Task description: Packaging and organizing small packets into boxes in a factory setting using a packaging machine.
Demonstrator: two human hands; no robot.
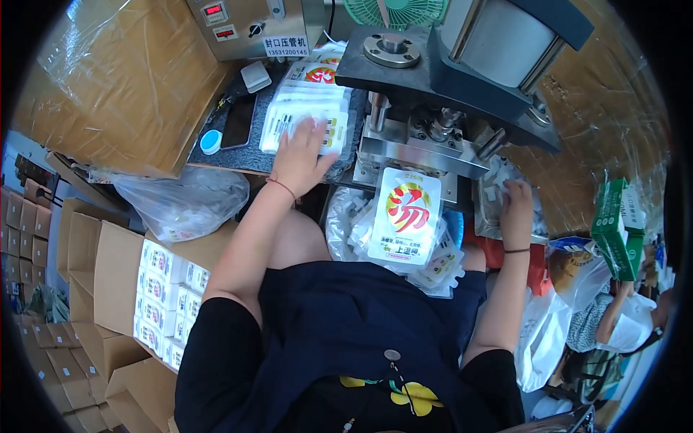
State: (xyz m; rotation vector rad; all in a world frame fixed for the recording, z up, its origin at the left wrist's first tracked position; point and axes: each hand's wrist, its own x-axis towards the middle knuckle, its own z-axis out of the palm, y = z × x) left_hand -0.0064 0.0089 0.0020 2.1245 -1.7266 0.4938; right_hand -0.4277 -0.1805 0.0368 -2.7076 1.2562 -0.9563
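My left hand point(297, 155) lies on a stack of white printed pouches point(278, 119) on the dark worktop, with its fingers spread over the top one. My right hand point(517, 209) reaches into a shallow metal tray point(485, 206) of small white plastic pieces. Its fingers are bent down among them, and whatever they pinch is hidden. Between my hands a white pouch point(404, 249) with a large red character lies face up, just in front of the press point(426, 151). Under it are more pouches point(442, 270) on my lap.
A metal control box point(249, 29) stands at the back left. Near it lie a phone point(237, 121) and a round blue-lidded jar point(211, 142). At lower left is an open carton point(119, 289) with packed pouches. A green box point(617, 231) is at right, near another person's arm point(613, 310).
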